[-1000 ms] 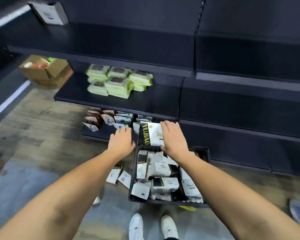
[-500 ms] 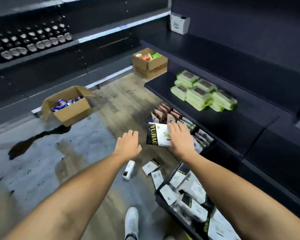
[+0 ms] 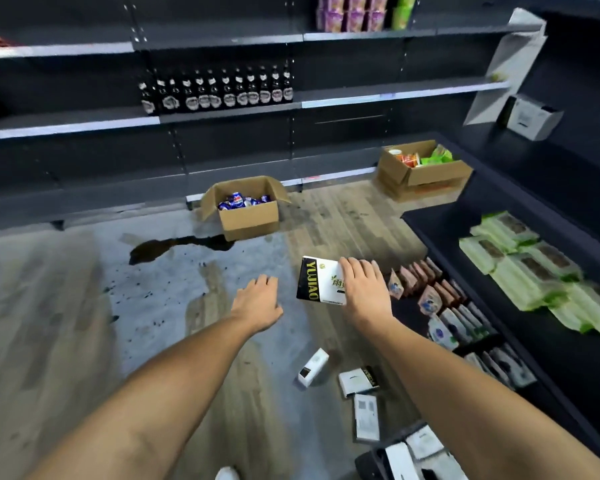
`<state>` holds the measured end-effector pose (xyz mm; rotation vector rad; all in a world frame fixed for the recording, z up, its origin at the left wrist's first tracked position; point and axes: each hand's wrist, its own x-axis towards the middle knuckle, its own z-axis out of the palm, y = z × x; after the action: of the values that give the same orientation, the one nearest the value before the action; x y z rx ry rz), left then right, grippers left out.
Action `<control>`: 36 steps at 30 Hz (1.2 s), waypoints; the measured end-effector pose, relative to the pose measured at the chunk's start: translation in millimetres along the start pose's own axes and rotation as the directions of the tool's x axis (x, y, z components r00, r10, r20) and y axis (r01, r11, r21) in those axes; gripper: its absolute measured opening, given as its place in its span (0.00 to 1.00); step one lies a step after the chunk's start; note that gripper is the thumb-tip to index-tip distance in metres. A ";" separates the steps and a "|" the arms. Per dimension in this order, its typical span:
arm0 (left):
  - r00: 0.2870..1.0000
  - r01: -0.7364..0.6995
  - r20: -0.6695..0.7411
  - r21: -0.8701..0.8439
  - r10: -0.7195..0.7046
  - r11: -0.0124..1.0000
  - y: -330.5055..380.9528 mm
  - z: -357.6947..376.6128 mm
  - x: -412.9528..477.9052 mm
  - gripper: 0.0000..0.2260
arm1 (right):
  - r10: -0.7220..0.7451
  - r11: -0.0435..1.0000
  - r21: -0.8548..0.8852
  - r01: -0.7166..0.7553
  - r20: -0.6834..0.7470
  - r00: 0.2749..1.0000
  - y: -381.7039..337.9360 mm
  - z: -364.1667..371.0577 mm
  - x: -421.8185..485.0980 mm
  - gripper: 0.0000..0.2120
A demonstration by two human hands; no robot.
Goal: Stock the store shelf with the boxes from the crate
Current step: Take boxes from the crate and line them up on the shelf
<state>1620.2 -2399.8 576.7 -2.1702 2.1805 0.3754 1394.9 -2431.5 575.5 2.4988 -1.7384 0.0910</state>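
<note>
Right hand [image 3: 364, 289] grips 1 box [image 3: 321, 280] over the floor, left hand [image 3: 258, 301] spread wide, holding nothing; that one-handed grip could slip, dropping it.

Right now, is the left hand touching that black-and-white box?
Apart. Head view shows floor between the left hand and the box, held by the right hand.

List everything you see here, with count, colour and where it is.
Flat cardboard YUJIAO box: one, white and black, held above floor.
Plastic crate: one, black, bottom right.
Small cardboard boxes: three, white, floor by crate.
Open cardboard cartons: two, brown, floor.
Glass bottles: one row, dark, far shelf.
Soft packs: one stack, green-white, right shelf.
Standing pouches: several, brownish and white, lower shelf.
Left hand: one, empty, above floor.
Right hand: one, gripping YUJIAO box.
</note>
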 end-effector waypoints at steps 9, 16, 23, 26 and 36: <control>1.000 0.018 0.020 -0.005 -0.018 1.000 -134.7 -26.9 51.2 0.20 | 0.019 1.000 0.010 -0.019 0.002 1.000 -99.4 9.4 98.1 0.47; 1.000 0.028 0.013 -0.010 -0.028 1.000 -194.0 -48.8 104.3 0.21 | 0.014 0.999 0.029 -0.014 0.030 0.999 -142.5 25.1 166.2 0.47; 1.000 0.016 0.005 -0.012 -0.016 1.000 -194.1 -62.3 180.1 0.20 | 0.016 1.000 0.001 -0.016 0.048 0.999 -113.3 35.4 234.8 0.46; 1.000 0.026 0.014 -0.008 -0.026 1.000 -184.8 -71.6 216.4 0.20 | 0.029 1.000 0.011 -0.029 0.069 0.997 -91.8 37.4 269.2 0.45; 0.996 -0.090 -0.001 0.016 0.090 0.996 -130.1 -98.4 332.0 0.22 | 0.139 0.990 -0.003 -0.139 0.059 0.988 -12.2 31.2 337.1 0.44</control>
<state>1756.5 -2743.5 587.6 -2.0703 2.2802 0.3588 1523.5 -2744.9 579.0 2.4013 -1.9354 0.0288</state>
